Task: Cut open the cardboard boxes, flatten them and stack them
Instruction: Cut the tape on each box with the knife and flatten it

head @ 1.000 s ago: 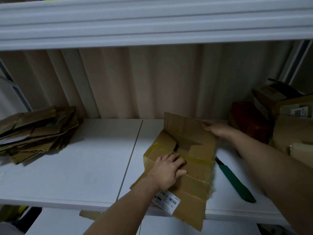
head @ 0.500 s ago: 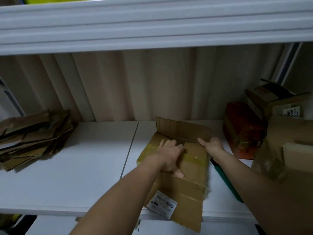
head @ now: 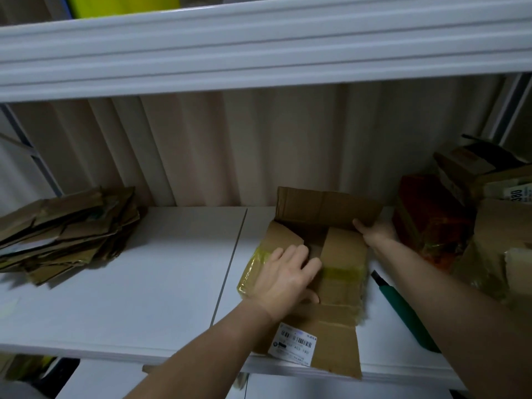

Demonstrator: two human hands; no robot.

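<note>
The left hand [head: 283, 279] lies palm-down on the near top of the cardboard box [head: 331, 286], fingers curled over the edge of a taped flap into the opening, while the right hand [head: 375, 230] grips the far right corner where the tall rear flap stands up. The box sits on the right half of the white shelf [head: 161, 283], its near flap with a shipping label [head: 294, 344] hanging over the front edge. It looks cut open but not yet flattened. Its corrugated board is dull brown and creased, banded with glossy yellowish tape. A green-handled cutter [head: 403, 309] lies just right of it. Far left, a ragged stack of flattened boxes [head: 66, 231] suggests earlier work done; at right, several uncut boxes [head: 475, 197] remain, one wrapped in red.
</note>
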